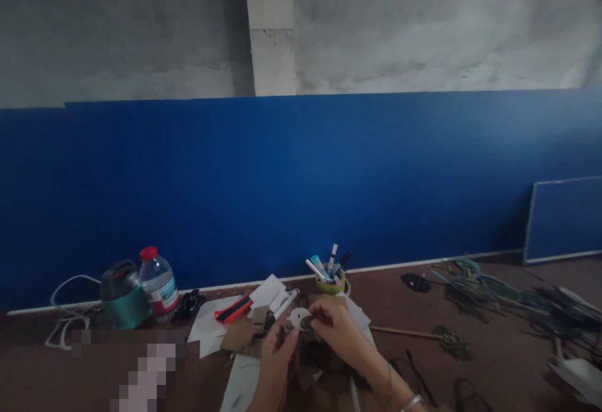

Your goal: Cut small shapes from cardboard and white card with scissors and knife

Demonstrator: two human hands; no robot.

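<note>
a small white piece (298, 318) is held up between the two hands above the cluttered brown table (390, 311); its long axis runs roughly left to right, near level, with a dark spot toward the middle and a dark striped patch toward its right end; the left hand (278, 348) has thumb and fingers closed at its lower left edge, the right hand (335, 323) pinches at the right end; fingertips cover both ends, so its full outline and any front or back cannot be told; the dark things below are too murky to name; the red cutter (234, 310) lies to the left, the green pen holder (330, 286) behind; a pixelated patch hides the lower left; both forearms are cut off by the bottom edge.
</note>
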